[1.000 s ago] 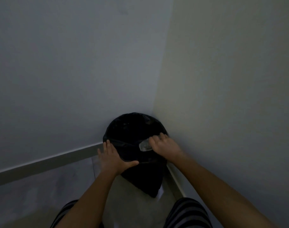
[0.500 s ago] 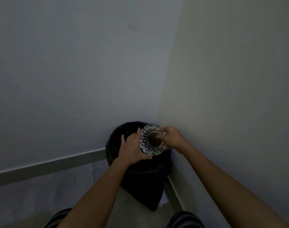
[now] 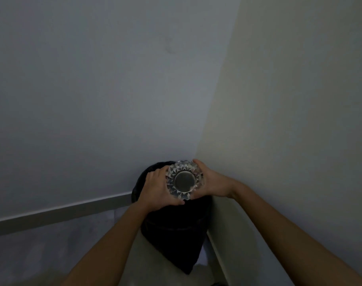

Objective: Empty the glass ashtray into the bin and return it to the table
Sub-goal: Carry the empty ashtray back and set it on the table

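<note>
Above the bin [image 3: 171, 230], in the corner where two walls meet, the ashtray [image 3: 184, 179] is held in both hands. Left hand [image 3: 157, 187] grasps its left edge, thumb running under the near rim, fingers curled round the far side. Right hand [image 3: 212, 183] grasps its right edge, fingers wrapped over the top. Ashtray is cut glass with a faceted rim and a round dark centre, tilted so that the round face is turned toward the camera; whether this is the bowl or the base cannot be told in the dim light. Bin is lined with a black bag [image 3: 182, 259], which hangs loose down the near side. Skirting [image 3: 58, 213] runs along the left wall to the bin. Lighting is poor; no contents discernible.
</note>
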{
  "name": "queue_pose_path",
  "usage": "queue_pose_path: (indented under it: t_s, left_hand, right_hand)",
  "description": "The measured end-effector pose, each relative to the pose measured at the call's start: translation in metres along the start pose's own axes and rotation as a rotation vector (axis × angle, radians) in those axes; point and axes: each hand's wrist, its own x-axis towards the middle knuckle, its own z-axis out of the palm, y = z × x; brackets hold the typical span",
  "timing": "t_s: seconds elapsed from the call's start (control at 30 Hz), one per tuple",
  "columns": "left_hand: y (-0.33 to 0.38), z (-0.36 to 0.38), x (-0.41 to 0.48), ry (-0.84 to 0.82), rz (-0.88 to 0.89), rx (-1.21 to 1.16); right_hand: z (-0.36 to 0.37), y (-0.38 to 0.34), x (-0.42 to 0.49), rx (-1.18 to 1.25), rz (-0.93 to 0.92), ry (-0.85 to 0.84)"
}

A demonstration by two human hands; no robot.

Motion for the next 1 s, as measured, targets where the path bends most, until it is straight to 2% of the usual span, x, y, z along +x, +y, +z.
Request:
queue_pose_path:
  t_s: [0.07,0.17,0.27,0.37,0.43,0.53,0.6,0.87,1.0]
  left_hand:
    - [0.012,-0.027,0.0,-0.005,-0.024,-0.015]
    - [0.034,-0.075,0.002,0.022,-0.022,-0.007]
    - [0.06,-0.127,0.003,0.068,0.011,0.028]
    - [0.095,-0.187,-0.003,0.053,0.019,0.091]
    - [0.124,-0.235,-0.006,0.063,-0.018,0.115]
    - [0.161,-0.29,-0.015,-0.015,-0.09,0.144]
    - [0.187,-0.331,-0.027,0.005,-0.138,0.165]
    - [0.242,-0.432,-0.109,0.039,-0.247,0.259]
    - [0.257,-0.466,-0.161,0.097,-0.403,0.271]
  right_hand:
    - [-0.014,-0.026,-0.004,-0.129,-0.005,-0.07]
    - [-0.038,-0.077,-0.012,-0.247,-0.105,-0.063]
    - [-0.06,-0.127,-0.022,-0.253,-0.217,-0.023]
    - [-0.08,-0.177,-0.035,-0.233,-0.233,-0.01]
    - [-0.095,-0.217,-0.046,-0.247,-0.233,-0.005]
    - [-0.112,-0.271,-0.066,-0.35,-0.275,-0.011]
    - [-0.122,-0.311,-0.084,-0.379,-0.307,-0.013]
    - [-0.111,-0.413,-0.144,-0.42,-0.467,-0.062]
    - [-0.088,-0.456,-0.163,-0.469,-0.569,-0.12]
